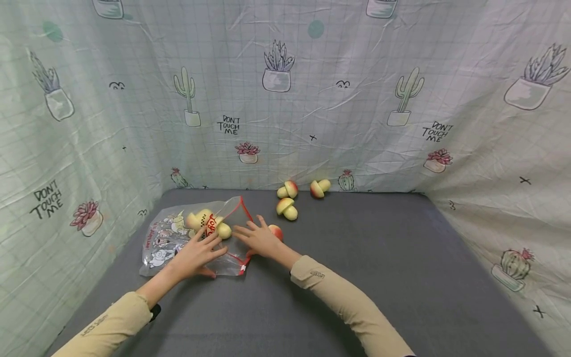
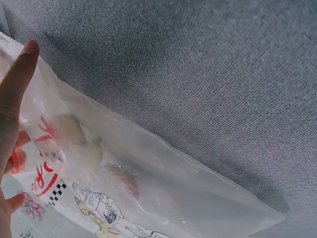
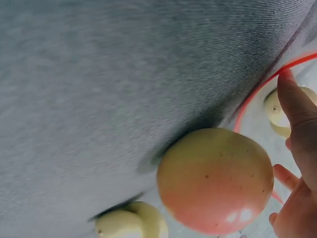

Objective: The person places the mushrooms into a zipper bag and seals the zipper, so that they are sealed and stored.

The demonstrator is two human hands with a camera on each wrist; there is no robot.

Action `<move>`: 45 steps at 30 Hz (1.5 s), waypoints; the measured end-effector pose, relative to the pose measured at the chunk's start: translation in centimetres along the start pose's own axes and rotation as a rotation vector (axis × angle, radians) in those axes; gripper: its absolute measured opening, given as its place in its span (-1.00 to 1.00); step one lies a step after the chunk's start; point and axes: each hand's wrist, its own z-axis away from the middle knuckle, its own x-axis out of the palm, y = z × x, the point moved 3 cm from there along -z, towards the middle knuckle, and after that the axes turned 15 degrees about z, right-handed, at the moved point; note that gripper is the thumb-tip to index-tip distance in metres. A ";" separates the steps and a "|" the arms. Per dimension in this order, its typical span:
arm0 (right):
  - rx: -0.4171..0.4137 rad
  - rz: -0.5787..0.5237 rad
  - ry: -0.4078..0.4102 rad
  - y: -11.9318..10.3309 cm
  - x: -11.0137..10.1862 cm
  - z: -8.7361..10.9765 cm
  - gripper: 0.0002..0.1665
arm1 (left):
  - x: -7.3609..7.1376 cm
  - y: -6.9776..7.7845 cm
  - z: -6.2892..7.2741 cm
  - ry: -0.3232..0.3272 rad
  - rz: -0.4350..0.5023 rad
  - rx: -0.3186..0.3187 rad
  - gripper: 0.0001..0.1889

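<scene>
A clear plastic zip bag (image 1: 229, 267) with red edging and cartoon prints lies on the left of the table, its mouth facing right. Inside are yellowish toy mushrooms (image 1: 224, 231), blurred through the plastic in the left wrist view. My left hand (image 1: 194, 257) rests on the bag's near side, fingers spread. At the bag's mouth, my right hand (image 1: 263, 241) has its fingers extended, one digit touching the red edge (image 3: 255, 91). Beside that hand sits a round red-and-yellow piece (image 3: 215, 181), partly hidden behind it in the head view.
Three yellow-and-red toy mushrooms lie beyond the right hand: one nearer (image 1: 287, 209), one behind it (image 1: 288, 189) and one farther right (image 1: 320, 188). A patterned cloth (image 1: 312, 124) hangs around the back and sides of the dark grey table (image 1: 357, 258).
</scene>
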 end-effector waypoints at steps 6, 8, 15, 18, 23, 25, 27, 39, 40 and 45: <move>0.005 -0.007 0.040 0.5 0.2 0.9 -0.16 | -0.1 0.1 0.1 0.002 -0.003 0.005 -0.22; 0.008 -0.009 0.053 0.7 0.1 1.1 -0.17 | -0.1 0.1 0.1 -0.001 -0.004 0.006 -0.22; 0.032 -0.025 0.097 1.5 -0.3 2.0 -0.20 | 0.0 0.1 0.1 -0.011 -0.022 0.012 -0.22; 0.054 -0.061 0.137 2.0 -0.4 2.4 -0.23 | -0.1 0.1 0.0 -0.003 -0.024 0.014 -0.22; 0.083 -0.093 0.171 2.7 -0.4 2.9 -0.29 | -0.1 0.2 0.0 0.008 -0.029 0.021 -0.23; 0.096 -0.106 0.181 2.9 -0.4 3.2 -0.32 | -0.1 0.3 0.0 0.016 -0.029 0.025 -0.24; 0.113 -0.133 0.186 3.1 -0.3 3.5 -0.35 | -0.1 0.3 0.0 0.025 -0.024 0.028 -0.25; 0.167 -0.269 0.191 3.5 0.8 5.2 -0.33 | 0.3 0.6 0.3 0.072 0.003 0.049 -0.26; 0.169 -0.273 0.189 3.6 0.9 5.4 -0.32 | 0.3 0.7 0.4 0.076 0.003 0.053 -0.26; 0.171 -0.293 0.172 3.6 1.2 6.1 -0.30 | 0.6 0.8 0.6 0.076 0.006 0.054 -0.27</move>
